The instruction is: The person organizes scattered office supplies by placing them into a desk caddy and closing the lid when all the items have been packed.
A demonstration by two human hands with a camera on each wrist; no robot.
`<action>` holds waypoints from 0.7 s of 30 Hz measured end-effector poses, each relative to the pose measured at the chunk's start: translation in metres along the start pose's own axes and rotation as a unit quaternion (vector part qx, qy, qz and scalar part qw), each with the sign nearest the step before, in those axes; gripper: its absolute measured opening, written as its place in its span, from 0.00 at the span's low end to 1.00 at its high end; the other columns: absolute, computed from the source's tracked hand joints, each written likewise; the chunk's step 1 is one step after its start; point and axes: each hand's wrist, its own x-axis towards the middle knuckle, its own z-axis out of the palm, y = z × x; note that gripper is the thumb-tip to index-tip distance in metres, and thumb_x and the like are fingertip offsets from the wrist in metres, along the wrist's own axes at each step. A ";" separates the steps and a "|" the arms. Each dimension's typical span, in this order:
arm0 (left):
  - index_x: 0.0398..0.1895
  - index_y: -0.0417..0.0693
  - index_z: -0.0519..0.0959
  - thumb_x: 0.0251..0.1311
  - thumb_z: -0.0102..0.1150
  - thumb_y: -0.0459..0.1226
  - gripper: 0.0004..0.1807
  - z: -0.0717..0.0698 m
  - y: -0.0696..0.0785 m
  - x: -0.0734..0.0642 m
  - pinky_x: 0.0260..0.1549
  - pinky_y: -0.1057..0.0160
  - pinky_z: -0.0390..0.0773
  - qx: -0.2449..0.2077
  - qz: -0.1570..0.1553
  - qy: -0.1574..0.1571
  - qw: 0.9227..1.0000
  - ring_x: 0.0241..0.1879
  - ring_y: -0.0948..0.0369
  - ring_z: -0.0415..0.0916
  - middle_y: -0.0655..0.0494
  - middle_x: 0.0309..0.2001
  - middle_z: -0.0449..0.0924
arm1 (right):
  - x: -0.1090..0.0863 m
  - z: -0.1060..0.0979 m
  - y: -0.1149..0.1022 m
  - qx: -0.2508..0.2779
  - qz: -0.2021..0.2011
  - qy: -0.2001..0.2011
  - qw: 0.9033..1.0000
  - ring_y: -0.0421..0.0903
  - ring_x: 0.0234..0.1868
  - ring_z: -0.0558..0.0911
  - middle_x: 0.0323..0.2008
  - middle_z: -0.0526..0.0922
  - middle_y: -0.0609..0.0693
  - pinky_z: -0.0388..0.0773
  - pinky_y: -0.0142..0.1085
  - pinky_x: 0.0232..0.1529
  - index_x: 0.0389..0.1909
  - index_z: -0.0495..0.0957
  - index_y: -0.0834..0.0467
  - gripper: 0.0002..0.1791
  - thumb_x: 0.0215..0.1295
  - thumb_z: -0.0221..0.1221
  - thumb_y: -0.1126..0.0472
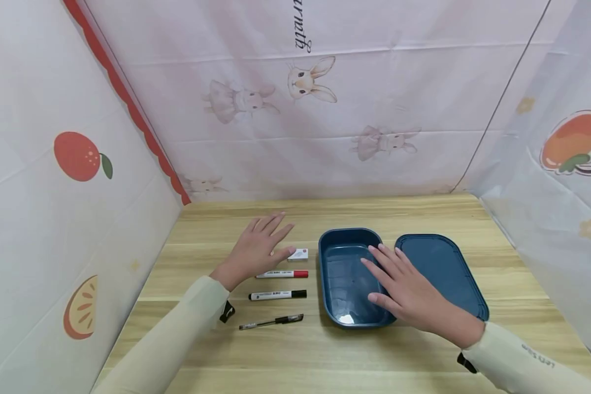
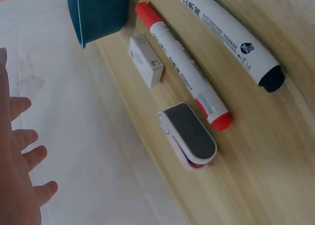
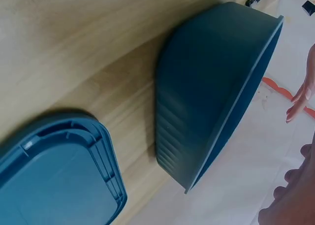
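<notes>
My left hand [image 1: 259, 247] hovers, fingers spread, over the back of a row of stationery. Beneath it are a small white box [image 1: 298, 254] and a red-capped whiteboard marker [image 1: 290, 273]. A small hinged device [image 2: 189, 134] with a dark grey top and pink underside, perhaps a mini stapler, is mostly hidden by that hand in the head view. Nearer lie a black whiteboard marker [image 1: 276, 295] and a black pen [image 1: 271, 322]. My right hand [image 1: 409, 287], fingers extended and holding nothing, is above the right side of a dark blue plastic box [image 1: 327, 284].
Right of the box, its blue lid [image 1: 438, 262] lies flat on the wooden table [image 1: 325, 361], partly covered by my right hand. Printed cloth walls [image 1: 354, 109] rise at the back and both sides.
</notes>
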 end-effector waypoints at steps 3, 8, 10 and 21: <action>0.81 0.63 0.53 0.72 0.28 0.68 0.40 0.004 -0.002 -0.001 0.76 0.42 0.44 -0.007 -0.010 0.000 1.000 0.81 0.53 0.42 0.56 0.82 0.42 | -0.003 0.003 -0.001 -0.003 0.000 0.000 1.000 0.54 0.82 0.43 0.81 0.47 0.52 0.35 0.50 0.79 0.80 0.53 0.49 0.40 0.74 0.52 0.39; 0.81 0.63 0.53 0.72 0.30 0.68 0.39 0.010 -0.006 -0.004 0.76 0.41 0.45 -0.011 -0.018 0.003 1.000 0.80 0.52 0.44 0.55 0.82 0.44 | -0.010 0.008 -0.002 -0.004 -0.001 -0.002 1.000 0.54 0.82 0.43 0.81 0.48 0.53 0.29 0.46 0.79 0.80 0.53 0.49 0.39 0.75 0.51 0.39; 0.81 0.64 0.52 0.72 0.30 0.68 0.39 0.012 -0.009 -0.005 0.76 0.41 0.44 -0.011 -0.024 -0.001 1.000 0.80 0.52 0.45 0.56 0.82 0.44 | -0.012 0.011 -0.002 -0.005 0.000 -0.004 1.000 0.54 0.82 0.43 0.81 0.49 0.53 0.28 0.44 0.79 0.80 0.54 0.49 0.39 0.75 0.51 0.39; 0.81 0.60 0.54 0.72 0.27 0.68 0.41 0.022 -0.026 -0.009 0.76 0.41 0.44 -0.016 -0.048 -0.004 0.999 0.79 0.49 0.49 0.53 0.81 0.47 | -0.025 0.024 -0.008 -0.004 0.008 0.005 1.000 0.59 0.79 0.52 0.80 0.52 0.53 0.31 0.45 0.79 0.78 0.57 0.50 0.38 0.74 0.53 0.40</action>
